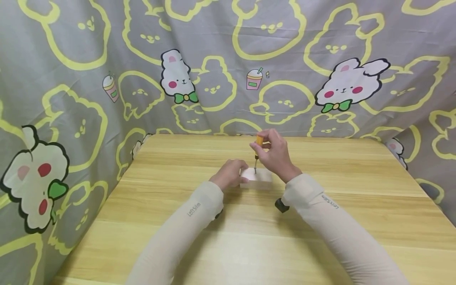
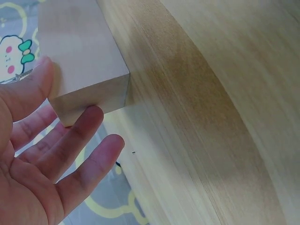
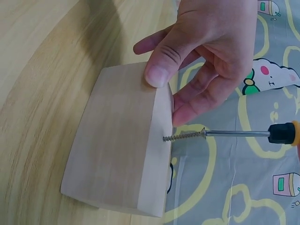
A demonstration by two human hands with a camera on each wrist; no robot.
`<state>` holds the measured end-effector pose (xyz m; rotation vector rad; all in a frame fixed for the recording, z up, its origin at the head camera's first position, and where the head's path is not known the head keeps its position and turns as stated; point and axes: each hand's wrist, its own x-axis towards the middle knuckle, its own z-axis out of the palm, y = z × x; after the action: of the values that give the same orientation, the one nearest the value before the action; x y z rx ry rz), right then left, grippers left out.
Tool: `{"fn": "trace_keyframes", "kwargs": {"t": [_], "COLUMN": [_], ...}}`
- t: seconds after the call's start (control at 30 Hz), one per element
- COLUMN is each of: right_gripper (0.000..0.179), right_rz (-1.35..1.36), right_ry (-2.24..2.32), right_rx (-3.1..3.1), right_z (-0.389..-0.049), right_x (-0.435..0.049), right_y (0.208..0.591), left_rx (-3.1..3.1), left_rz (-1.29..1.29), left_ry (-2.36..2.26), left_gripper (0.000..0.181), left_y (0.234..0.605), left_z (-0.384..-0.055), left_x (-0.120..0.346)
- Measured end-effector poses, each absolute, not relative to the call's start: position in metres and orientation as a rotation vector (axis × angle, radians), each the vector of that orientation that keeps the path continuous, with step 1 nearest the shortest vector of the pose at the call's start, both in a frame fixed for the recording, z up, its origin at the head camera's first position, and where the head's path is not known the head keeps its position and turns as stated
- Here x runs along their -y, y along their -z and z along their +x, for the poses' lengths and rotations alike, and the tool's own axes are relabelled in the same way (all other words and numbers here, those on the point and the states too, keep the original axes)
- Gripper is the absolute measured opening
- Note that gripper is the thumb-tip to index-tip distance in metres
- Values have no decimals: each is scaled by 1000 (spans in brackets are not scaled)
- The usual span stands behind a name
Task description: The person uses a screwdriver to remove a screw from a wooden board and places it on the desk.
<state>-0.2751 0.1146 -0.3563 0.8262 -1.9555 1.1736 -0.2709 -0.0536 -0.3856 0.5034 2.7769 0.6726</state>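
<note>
A pale wooden block (image 1: 261,184) stands on the table in the head view. My left hand (image 1: 229,174) grips its left end, with the thumb (image 2: 35,89) on one face and fingers spread against the end. My right hand (image 1: 278,154) holds a screwdriver (image 1: 259,139) by its orange-yellow handle, nearly upright over the block. In the right wrist view, the screwdriver's metal shaft (image 3: 236,133) meets the head of a threaded screw (image 3: 185,136). The screw's point is at the block's narrow upper face, with most of its thread outside the wood. Only the handle's edge shows in that view.
The wood-grain table (image 1: 235,245) spreads around the block. A grey patterned curtain (image 1: 217,114) hangs along the table's back and sides. A black wrist-worn piece (image 1: 282,205) sits under the right sleeve (image 1: 331,213).
</note>
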Motion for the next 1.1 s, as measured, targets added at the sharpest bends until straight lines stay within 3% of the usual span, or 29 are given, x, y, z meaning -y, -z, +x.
{"fn": "trace_keyframes", "kwargs": {"t": [0.37,0.63,1.1], "right_gripper": [22,28,24], "right_rz": [833,781,808], "right_ry": [-1167,-1162,-1199], "right_rx": [1962,2001,1936], "right_z": [-277,-275,-275], "right_x": [-114,-113,-114], "right_y": [355,354,357], "left_rx": [-2780,-2792,-2779], "left_rz": [498,521,490], "left_ry": [-656,-635,-678], "left_gripper": [50,49,49], "left_y": [385,386,386], "left_z": [-271,-271,-272], "left_x": [54,53,54]}}
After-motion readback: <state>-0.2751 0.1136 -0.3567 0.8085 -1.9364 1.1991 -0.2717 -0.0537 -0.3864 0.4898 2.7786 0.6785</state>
